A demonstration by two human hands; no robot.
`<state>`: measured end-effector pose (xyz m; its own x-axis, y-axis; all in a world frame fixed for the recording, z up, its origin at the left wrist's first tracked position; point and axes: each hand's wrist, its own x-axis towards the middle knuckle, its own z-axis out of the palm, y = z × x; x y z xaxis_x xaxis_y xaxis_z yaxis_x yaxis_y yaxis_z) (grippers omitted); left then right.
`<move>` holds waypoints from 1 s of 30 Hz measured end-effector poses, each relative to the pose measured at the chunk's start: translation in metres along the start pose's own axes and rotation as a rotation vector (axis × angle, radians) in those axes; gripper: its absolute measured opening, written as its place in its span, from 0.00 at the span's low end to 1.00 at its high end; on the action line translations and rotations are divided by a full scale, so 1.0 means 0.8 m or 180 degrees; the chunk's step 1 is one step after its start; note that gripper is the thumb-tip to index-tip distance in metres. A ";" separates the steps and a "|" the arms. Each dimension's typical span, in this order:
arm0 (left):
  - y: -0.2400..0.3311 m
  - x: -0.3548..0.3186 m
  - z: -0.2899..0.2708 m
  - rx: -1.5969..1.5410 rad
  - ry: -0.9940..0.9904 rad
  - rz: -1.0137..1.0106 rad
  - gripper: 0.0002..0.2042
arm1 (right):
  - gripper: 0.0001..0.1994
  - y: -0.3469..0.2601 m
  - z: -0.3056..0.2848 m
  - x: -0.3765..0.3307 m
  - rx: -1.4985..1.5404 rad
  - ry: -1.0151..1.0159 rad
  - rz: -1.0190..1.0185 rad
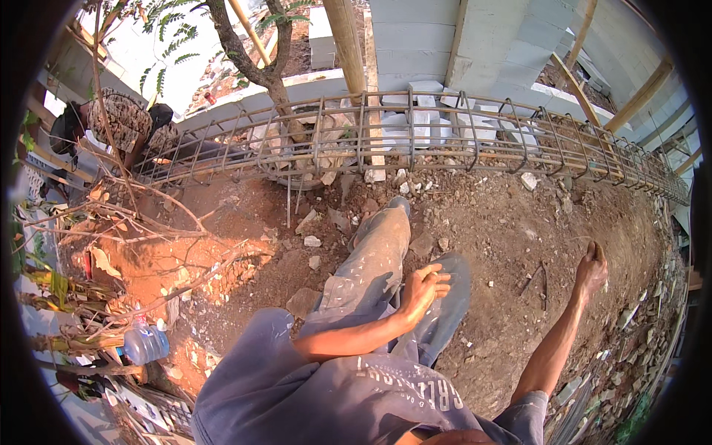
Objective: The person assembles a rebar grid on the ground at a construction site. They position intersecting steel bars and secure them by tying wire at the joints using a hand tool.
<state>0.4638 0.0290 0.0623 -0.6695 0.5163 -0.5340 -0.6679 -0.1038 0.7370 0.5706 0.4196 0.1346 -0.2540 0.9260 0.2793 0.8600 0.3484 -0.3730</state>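
My left hand (425,291) is held over my bent leg, its fingers curled together. Whatever may be in them is too small to make out. Out to the right, my right hand (592,273) is closed in a pinch above the soil. A thin, pale wire (577,237) seems to run from its fingertips. Ahead of both hands, apart from them, a long rebar cage (411,137) with square stirrups stretches from left to right. Dark bent pieces of metal (545,285) lie on the ground between my hands.
Another person (122,119) bends at the cage's left end. A tree trunk (278,93) and wooden props (345,44) stand behind it, near white blocks (423,119). Dry branches (148,226) and a clear blue jug (144,343) are at left. Stones litter the soil (504,222).
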 end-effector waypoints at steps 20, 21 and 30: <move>0.092 0.032 0.094 -0.1130 -0.1002 0.0539 0.35 | 0.14 -0.210 -0.145 -0.187 0.1282 -0.2282 -0.1652; 0.120 0.039 0.096 -0.1809 -0.0710 0.0560 0.32 | 0.13 -0.201 -0.118 -0.221 0.1318 -0.2610 -0.1681; 0.105 0.075 0.075 -0.1811 0.0955 0.0972 0.10 | 0.13 -0.162 -0.061 -0.335 0.2013 -0.2859 -0.0792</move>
<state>0.3872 0.1020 0.1170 -0.8598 0.1457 -0.4894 -0.4476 -0.6764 0.5850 0.5488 0.1192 0.1517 -0.8333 0.5006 -0.2346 0.4268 0.3127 -0.8486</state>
